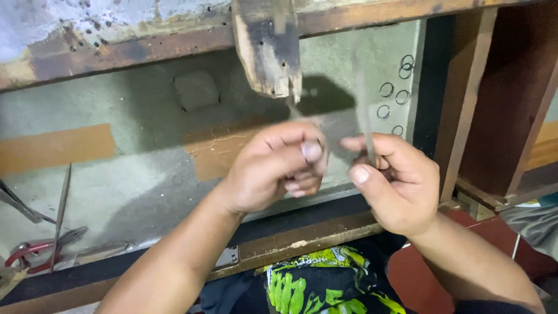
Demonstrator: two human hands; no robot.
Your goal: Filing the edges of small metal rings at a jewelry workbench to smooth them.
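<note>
A person's left hand (273, 168) pinches a small, blurred object between thumb and curled fingers, level with the right hand (395, 186), which grasps a thin flat metal blade (366, 131) that stands upright out of its fist. The two hands almost touch in front of a worn grey workbench top (133, 174). What the left hand grips is too small and smeared to name; it may be a ring like those lying beyond the right hand, but that cannot be told.

The blade looks narrow, grey and dull, streaked by motion, with its upper end rising towards the chipped wooden peg (268, 46) that juts out above both hands. Its lower end is buried in the right palm.

The risk here seems plain: with fingertips this close to a moving metal edge, a slip of the blade could nick the left thumb. The pinched piece, held only at the fingertips, could also spring free and drop past the bench's wooden front rail (302, 238) into the lap below.

Several small wire rings (401, 87) lie on the bench just past the right hand. Far out to the left of the left hand rest red-handled pliers (29, 253) and a slim needle file (61, 215).
</note>
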